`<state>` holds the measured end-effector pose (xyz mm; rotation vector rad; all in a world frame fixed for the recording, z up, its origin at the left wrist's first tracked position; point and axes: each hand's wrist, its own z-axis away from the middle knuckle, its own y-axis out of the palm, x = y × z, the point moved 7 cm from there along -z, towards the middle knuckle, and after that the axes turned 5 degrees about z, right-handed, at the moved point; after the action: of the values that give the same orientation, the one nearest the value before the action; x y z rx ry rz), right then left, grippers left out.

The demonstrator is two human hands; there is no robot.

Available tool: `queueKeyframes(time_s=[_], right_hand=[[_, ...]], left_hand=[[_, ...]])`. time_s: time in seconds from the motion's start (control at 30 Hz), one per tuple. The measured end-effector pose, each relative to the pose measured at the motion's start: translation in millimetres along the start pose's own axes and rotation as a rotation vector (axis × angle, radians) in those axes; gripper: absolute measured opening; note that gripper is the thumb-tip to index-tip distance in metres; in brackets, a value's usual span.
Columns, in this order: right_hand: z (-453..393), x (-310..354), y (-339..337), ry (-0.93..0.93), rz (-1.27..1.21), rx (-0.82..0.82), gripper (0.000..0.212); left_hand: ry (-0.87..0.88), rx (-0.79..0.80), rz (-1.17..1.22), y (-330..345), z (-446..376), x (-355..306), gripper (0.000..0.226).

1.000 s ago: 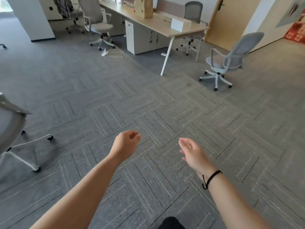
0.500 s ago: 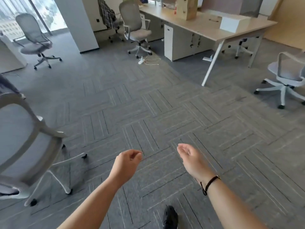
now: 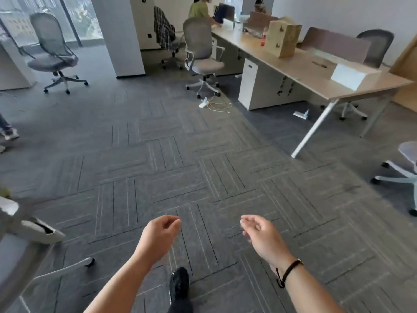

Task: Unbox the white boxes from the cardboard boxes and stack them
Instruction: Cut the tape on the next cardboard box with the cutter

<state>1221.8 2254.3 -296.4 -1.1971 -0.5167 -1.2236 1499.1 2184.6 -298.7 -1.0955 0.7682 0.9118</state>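
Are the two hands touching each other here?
Apart. The head view shows bare carpet between the left hand and the right hand; both hold nothing.

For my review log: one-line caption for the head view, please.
Both hands, left and right, empty over grey carpet; a white box sits on the desk ahead.

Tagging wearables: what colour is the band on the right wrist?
Black, with a small gold-coloured piece, on the wrist band; the head view shows it.

Both forearms reach forward, well apart. The left hand (image 3: 160,236) and the right hand (image 3: 261,236) hold nothing, with fingers loosely curled.
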Motion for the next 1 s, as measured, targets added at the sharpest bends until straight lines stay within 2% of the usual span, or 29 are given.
queueKeyframes(time_s=[0.3, 0.53, 0.77, 0.87, 1.0], right_hand=[[-173, 119, -38, 0.004, -0.061, -0.134, 0.013], [-307, 133, -71, 0.087, -0.103, -0.175, 0.02], [-470, 148, -135, 0.119, -0.387, -0.249, 0.015], [-555, 166, -181, 0.133, -0.383, -0.277, 0.017], [-657, 210, -222, 0.087, -0.306, -0.232, 0.018]], left_hand=[[0.073, 0.152, 0.036, 13, -237, -111, 0.015], [0.127, 0.26, -0.042, 56, -381, -185, 0.01], [0.07, 0.275, -0.064, 117, -530, -242, 0.014], [0.067, 0.236, -0.046, 143, -605, -289, 0.013], [0.095, 0.175, 0.013, 162, -687, -355, 0.013]])
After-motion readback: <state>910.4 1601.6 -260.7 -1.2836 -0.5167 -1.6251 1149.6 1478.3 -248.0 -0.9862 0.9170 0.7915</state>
